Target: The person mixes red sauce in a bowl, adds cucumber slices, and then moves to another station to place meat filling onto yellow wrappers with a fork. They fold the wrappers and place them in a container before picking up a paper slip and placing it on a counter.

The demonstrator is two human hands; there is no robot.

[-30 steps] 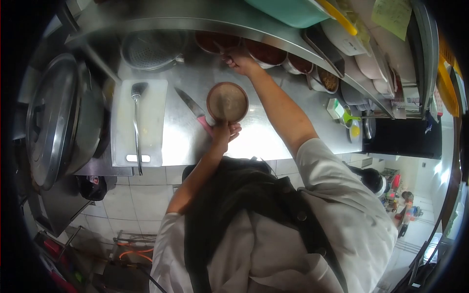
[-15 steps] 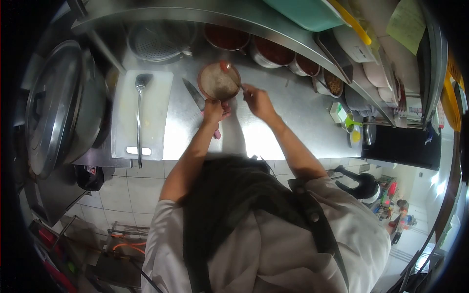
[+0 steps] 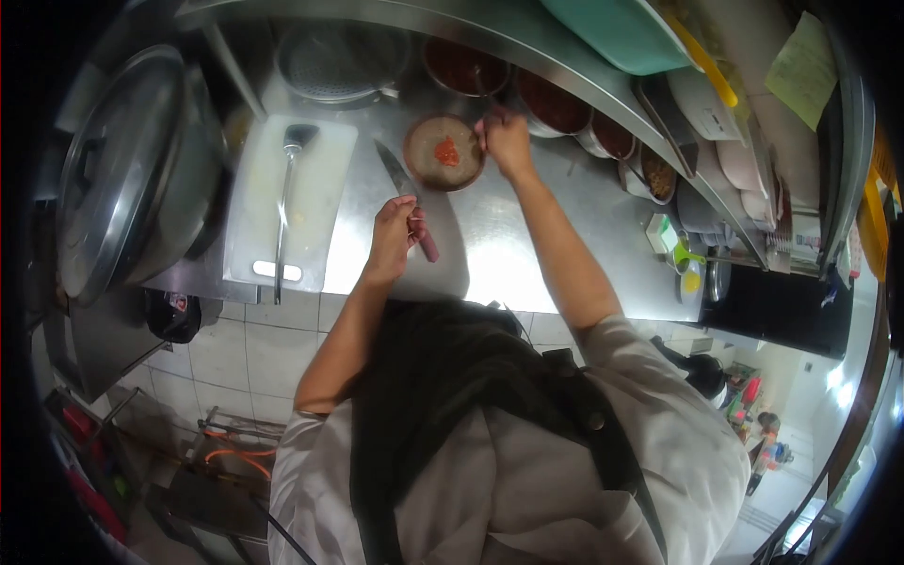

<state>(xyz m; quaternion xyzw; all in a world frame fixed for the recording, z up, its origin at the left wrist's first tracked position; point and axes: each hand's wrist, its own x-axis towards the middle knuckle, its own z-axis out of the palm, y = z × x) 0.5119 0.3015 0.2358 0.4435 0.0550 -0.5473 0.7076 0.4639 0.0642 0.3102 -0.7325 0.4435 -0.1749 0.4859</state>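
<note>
The right hand (image 3: 506,143) has its grip clamped on a thin utensil (image 3: 482,85), whose far end appears to reach into a pot (image 3: 441,86) of red sauce at the back. A brown bowl (image 3: 424,169) stands on the bench (image 3: 584,245) just beside that hand, a red dollop (image 3: 446,152) near its middle. The left hand (image 3: 397,234) is over a knife (image 3: 393,168), fingers curled; I cannot tell whether its grip is closed on anything. Farther left, a long-handled tool (image 3: 283,198) lies across a white cutting board (image 3: 325,198).
</note>
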